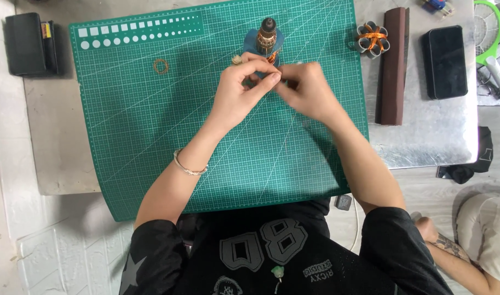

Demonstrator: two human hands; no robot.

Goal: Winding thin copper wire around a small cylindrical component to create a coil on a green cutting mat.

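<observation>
Pinching at something tiny here: both hands meet over the far middle of the green cutting mat (pixel 151 142), right in front of a motor armature (pixel 267 41) that stands upright on a blue base. The left hand (pixel 240 95) has thumb and forefinger closed tight together, and the right hand (pixel 307 90) is curled in against it, fingertips touching. Whatever sits between them is mostly hidden, though a bit of coppery wire peeks out at the armature's foot, so I'd guess it's a thin lead from the winding.

My read on handling: the armature looks dense and stiff, heavy for its size, best gripped by the steel core or shaft. The copper wire is the delicate bit, thin, springy, easy to kink or snap, so fingertip grip only, close to where it leaves the winding.

A small loop of wire (pixel 161 66) lies apart on the mat, a copper coil bundle (pixel 372 38) and a dark phone (pixel 444 61) sit on the desk (pixel 425 136)
</observation>
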